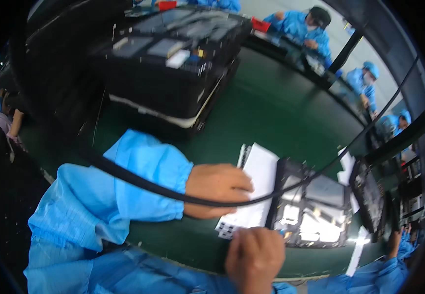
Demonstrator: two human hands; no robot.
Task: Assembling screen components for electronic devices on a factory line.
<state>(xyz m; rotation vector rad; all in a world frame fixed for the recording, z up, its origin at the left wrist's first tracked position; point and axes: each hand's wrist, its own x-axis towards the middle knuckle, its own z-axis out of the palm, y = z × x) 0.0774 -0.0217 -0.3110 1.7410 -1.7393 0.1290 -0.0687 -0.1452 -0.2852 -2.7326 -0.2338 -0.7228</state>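
My left hand (pixel 217 188) reaches in from the left in a blue sleeve. Its fingers are bent over the left edge of a white sheet (pixel 261 171) and appear to grip it; a black cable partly crosses them. Black-and-white checks run along the sheet's border. At the sheet's lower corner my right hand (pixel 256 255) is closed like a fist and slightly blurred; whatever it may hold is hidden. Right of the sheet, touching or overlapping it, lies an opened black-framed electronic device (pixel 315 210) with shiny silver parts inside.
A tall stack of similar black-framed devices (pixel 168 73) stands on the green table (pixel 271 93) at the back left. The black cable (pixel 149 183) arcs across the view. Another device (pixel 367 193) and white strips (pixel 357 257) lie to the right. Several people in blue work beyond.
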